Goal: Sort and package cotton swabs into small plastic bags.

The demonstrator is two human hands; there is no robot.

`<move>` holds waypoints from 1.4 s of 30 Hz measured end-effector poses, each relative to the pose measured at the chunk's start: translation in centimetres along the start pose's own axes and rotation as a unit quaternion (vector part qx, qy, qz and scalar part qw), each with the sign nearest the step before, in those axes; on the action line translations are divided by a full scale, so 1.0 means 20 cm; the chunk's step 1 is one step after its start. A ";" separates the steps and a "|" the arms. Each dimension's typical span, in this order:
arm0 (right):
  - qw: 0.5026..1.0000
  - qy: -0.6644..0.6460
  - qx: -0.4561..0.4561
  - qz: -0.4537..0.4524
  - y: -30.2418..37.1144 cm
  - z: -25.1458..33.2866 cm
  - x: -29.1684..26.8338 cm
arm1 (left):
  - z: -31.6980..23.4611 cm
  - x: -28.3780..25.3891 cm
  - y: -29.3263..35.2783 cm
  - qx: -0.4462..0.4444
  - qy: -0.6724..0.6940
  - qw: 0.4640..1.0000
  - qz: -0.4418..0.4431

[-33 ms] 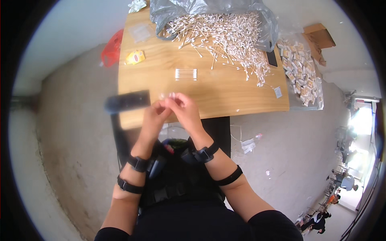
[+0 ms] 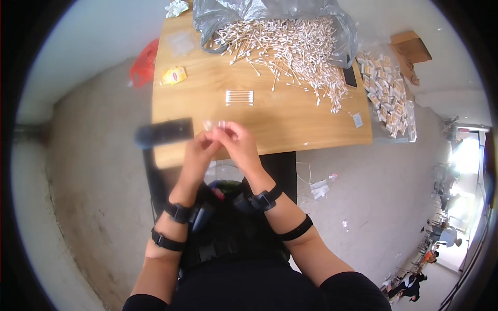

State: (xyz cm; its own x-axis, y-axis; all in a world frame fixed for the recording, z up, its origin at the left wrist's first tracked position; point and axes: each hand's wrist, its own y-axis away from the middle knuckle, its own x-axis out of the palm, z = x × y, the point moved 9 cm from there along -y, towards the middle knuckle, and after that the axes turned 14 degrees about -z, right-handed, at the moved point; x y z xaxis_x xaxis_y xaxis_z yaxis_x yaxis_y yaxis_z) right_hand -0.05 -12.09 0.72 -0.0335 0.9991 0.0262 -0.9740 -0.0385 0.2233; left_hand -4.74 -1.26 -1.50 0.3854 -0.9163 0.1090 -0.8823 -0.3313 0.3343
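Over the table's near edge, my left hand (image 2: 200, 149) and my right hand (image 2: 239, 145) meet, fingers pinched together. Between their fingertips is a small clear plastic piece (image 2: 222, 125), perhaps a little bag; its shape is too small and partly hidden to be sure. Just beyond my hands lies a neat row of several cotton swabs (image 2: 239, 97), set side by side on the wood. A large heap of loose cotton swabs (image 2: 290, 49) spills out of a grey plastic bag (image 2: 259, 9) at the far side.
On the wooden table (image 2: 290, 127) are a yellow packet (image 2: 174, 75), clear plastic sheets (image 2: 181, 43), a dark phone (image 2: 350, 77) and a small white packet (image 2: 357, 120). A blurred dark object (image 2: 165, 131) overhangs the left edge. Many small filled packs (image 2: 386, 93) lie right, beside torn cardboard (image 2: 410, 49).
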 end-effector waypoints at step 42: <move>0.991 0.084 -0.096 -0.049 0.01 0.06 -0.09 | -0.47 0.10 0.13 0.348 -0.358 0.866 -0.040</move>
State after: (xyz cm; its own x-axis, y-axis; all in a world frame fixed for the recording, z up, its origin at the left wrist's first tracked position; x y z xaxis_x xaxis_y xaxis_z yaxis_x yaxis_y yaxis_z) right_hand 0.14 -13.91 1.87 0.0430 0.9875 -0.1519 -0.9985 0.0476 0.0266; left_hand -3.64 -1.84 8.46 0.4059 -0.7066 -0.5796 -0.9059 -0.2271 -0.3575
